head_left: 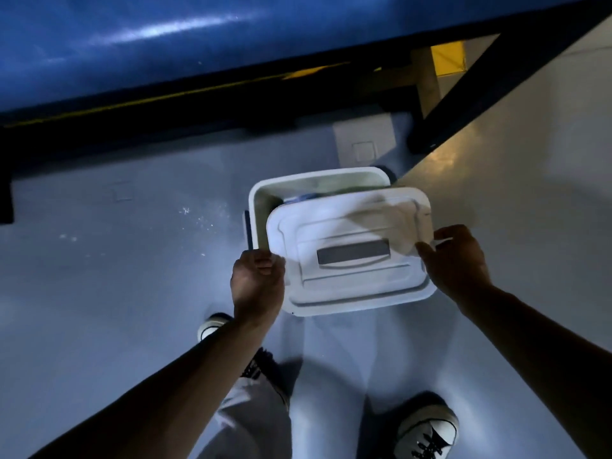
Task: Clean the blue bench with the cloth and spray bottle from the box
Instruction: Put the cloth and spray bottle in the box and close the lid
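- White box [261,197] on grey floor [116,276], just in front of blue bench [132,38].
- Lid [351,253] off-centre over box, far part of box uncovered; sth blue visible inside, can't ID.
- Left hand [256,283] curled round lid's left edge, holding it.
- Right hand [458,260] grips lid's right edge, fingers curled.
- Cloth + spray bottle: not discernible.
- Shoes [427,432] below, near box.

place: we judge a gym or clinic | cues: padded blue bench [132,38], grey coated floor [116,260]
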`<state>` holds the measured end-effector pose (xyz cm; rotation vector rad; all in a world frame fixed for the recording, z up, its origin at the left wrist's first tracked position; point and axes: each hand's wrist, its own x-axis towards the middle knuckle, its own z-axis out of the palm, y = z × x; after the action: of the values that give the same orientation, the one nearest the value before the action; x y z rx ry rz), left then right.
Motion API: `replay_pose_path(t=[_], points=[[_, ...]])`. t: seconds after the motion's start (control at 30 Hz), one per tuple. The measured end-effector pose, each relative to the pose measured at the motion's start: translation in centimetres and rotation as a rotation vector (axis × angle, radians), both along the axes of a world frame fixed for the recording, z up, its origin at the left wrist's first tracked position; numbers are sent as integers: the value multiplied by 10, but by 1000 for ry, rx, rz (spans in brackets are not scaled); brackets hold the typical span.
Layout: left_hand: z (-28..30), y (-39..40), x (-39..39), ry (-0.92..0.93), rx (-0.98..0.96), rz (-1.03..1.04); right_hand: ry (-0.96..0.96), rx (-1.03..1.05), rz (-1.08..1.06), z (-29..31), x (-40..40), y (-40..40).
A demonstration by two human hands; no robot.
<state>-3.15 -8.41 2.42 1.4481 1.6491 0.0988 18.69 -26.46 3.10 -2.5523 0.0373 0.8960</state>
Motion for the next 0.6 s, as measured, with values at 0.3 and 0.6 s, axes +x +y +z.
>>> replay_pose_path(t=[0.3,0.6], points=[[-29,65,4,-46,3,-52,-48,-29,124,-36,10,63],[-47,76,-4,-57,33,-117,-90,-84,190,-40,0,78]])
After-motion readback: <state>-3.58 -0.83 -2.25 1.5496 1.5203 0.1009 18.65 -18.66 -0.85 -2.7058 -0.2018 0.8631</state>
